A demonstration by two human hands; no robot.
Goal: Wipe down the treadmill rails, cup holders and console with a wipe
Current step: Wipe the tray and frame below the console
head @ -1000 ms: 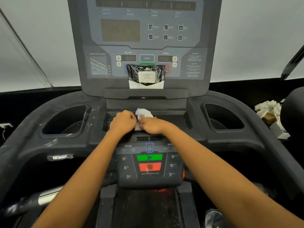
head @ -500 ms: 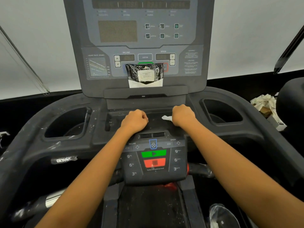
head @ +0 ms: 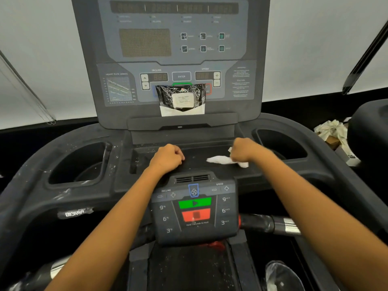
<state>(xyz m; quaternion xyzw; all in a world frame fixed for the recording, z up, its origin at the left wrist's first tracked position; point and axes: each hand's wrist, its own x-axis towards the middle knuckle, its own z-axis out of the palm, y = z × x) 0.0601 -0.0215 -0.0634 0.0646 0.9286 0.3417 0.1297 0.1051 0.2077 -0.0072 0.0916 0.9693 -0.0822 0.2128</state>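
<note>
My right hand (head: 244,151) grips a crumpled white wipe (head: 218,160) on the right part of the flat tray below the upright console (head: 178,49). The wipe trails out to the left of my fist and lies on the tray surface. My left hand (head: 168,157) rests as a curled fist on the middle of the tray and holds nothing that I can see. A dusty left cup holder (head: 81,162) and a right cup holder (head: 281,143) flank the tray. The lower keypad (head: 195,208) with green and red buttons sits between my forearms.
A black pack of wipes (head: 182,98) leans against the console on its ledge. Handlebar grips (head: 273,224) stick out beside the keypad. Crumpled paper and boxes (head: 331,131) lie at the right. A clear plastic object (head: 281,276) lies at the bottom right.
My hands were together at the tray's middle on the wipe. The right hand has since dragged the wipe to the right along the tray, while the left hand stayed near the middle.
</note>
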